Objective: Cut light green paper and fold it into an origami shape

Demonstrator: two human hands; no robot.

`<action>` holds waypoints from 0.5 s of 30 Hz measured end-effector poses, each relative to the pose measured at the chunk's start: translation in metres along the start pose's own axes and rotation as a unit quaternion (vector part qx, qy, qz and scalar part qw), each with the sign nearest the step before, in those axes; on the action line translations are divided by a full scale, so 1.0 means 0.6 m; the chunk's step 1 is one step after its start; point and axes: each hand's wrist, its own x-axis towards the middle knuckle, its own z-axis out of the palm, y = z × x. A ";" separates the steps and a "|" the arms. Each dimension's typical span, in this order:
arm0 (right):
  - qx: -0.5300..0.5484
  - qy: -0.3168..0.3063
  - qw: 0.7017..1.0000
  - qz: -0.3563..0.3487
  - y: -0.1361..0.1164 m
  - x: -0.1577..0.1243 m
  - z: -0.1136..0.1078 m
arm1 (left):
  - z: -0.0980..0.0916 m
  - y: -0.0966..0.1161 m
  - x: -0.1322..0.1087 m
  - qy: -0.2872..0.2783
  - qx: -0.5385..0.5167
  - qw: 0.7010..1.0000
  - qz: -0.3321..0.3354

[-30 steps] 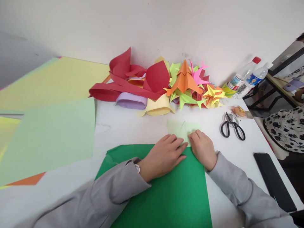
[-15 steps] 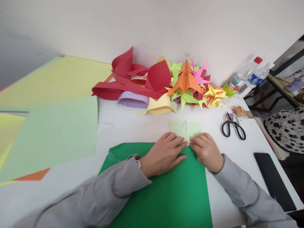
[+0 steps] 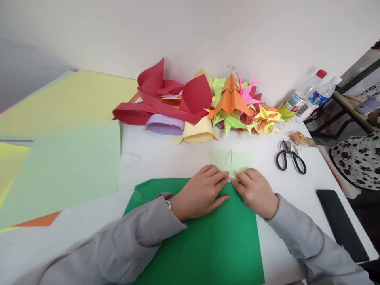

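A small folded sheet of light green paper [image 3: 219,158] lies at the far edge of a dark green sheet [image 3: 208,245], with a crease line down its middle. My left hand [image 3: 200,192] holds down the paper's near left part, its fingers bent together and the thumb resting apart on the green sheet. From the other side, my right hand [image 3: 257,192] has its curled fingers and thumb on the near right edge, the fingertips close to the middle crease. The near edge of the paper is partly hidden under both hands.
Black-handled scissors [image 3: 291,156] and a black phone-like slab [image 3: 341,225] lie to the right. Behind are red paper bands [image 3: 142,111], an orange folded paper piece [image 3: 231,99] and plastic bottles [image 3: 308,95]. Large pale green sheets [image 3: 74,170] cover the left.
My right thumb and fingertips have slid slightly left along the paper's near edge toward the middle crease. My left hand stays on the paper. The whole view has shifted slightly.
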 end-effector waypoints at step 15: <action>-0.009 0.014 1.000 0.002 -0.001 -0.002 0.004 | 0.000 -0.017 -0.015 0.129 -0.062 0.985 -0.100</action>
